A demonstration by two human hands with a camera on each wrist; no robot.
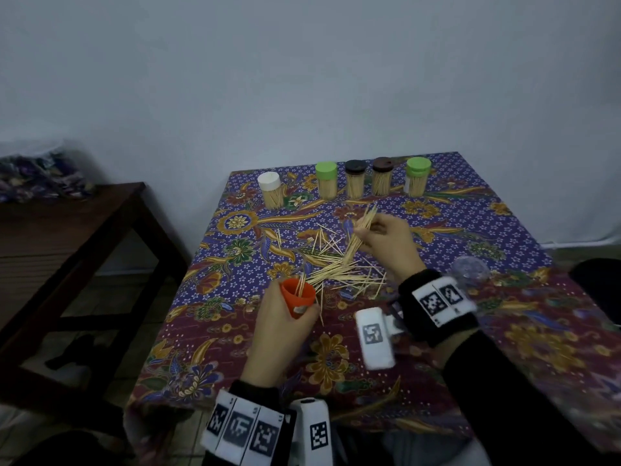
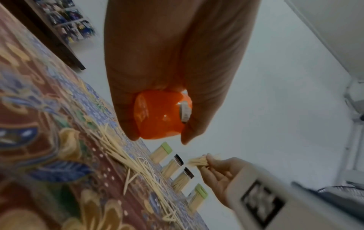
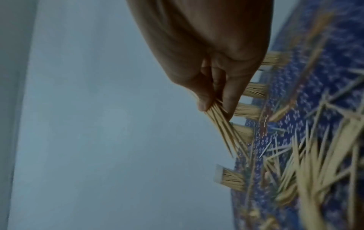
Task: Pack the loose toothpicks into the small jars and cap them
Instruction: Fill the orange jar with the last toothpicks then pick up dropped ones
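left hand (image 1: 284,322) grips orange jar (image 1: 298,296), few toothpicks inside; right hand (image 1: 389,243) pinches toothpick bundle (image 1: 361,235); loose toothpicks (image 1: 339,275) between hands.

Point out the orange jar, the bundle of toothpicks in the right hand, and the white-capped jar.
orange jar (image 1: 300,296): head view, outer wall below the rim.
toothpick bundle (image 1: 363,230): head view, middle of the sticks.
white-capped jar (image 1: 269,181): head view, its white cap.

Head view: from above, tilted down toward the row of capped jars (image 1: 354,183) at the table's far edge. Both wrist views: rolled sideways, close behind the fingers, facing that same row (image 2: 178,171) (image 3: 248,112), shared by all
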